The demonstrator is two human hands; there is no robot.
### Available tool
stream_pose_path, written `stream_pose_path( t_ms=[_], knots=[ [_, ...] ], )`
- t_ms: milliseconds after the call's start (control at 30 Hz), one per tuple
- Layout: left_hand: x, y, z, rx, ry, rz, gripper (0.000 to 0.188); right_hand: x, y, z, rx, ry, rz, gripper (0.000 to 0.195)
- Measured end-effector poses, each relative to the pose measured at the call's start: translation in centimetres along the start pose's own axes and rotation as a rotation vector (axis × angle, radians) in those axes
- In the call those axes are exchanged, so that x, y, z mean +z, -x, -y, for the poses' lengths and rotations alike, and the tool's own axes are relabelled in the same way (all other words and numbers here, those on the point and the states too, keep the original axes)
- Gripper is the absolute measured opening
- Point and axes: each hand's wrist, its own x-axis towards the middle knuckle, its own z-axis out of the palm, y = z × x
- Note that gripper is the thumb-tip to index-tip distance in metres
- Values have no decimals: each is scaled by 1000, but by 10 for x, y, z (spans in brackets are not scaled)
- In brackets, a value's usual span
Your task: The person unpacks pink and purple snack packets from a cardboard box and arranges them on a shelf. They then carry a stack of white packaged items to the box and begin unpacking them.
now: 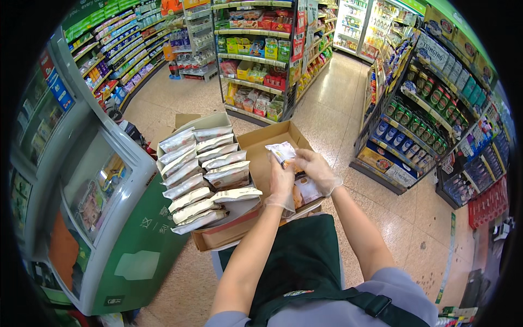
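Note:
Both my hands wear clear plastic gloves and hold one small white snack packet (282,152) above a brown cardboard box (261,141). My left hand (282,180) grips the packet from below left. On its right side, the fingers of my right hand (316,165) pinch it. Under my right hand, another printed packet (306,189) lies in the near end of the box. To the left, a carton (218,121) is filled with two rows of white packets (227,175) standing on edge, the nearest ones leaning. My hands hide part of the box's inside.
A green-sided glass-lidded freezer (135,229) stands close on my left. Ahead is a snack shelf rack (253,57); to the right, a shelf of canned drinks (412,118). Tiled floor (341,110) runs between them towards lit drinks coolers (363,26).

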Motion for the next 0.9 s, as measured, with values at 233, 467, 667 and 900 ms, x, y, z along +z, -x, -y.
stream_pose_path(
  t_ms=[233, 467, 667, 900],
  knots=[
    [14, -18, 22, -1, 248, 33, 58, 10, 12, -23, -291, 440, 114, 31],
    [2, 11, 2, 105, -101, 64, 48, 18, 7, -37, -343, 554, 113, 35],
    [-50, 115, -80, 713, -46, -38, 46, 18, 48, 31, -438, -77, 11, 33],
    [-151, 183, -102, 1035, -271, -221, 43, 45, 102, 100, -863, -17, -71, 47]
  ],
)
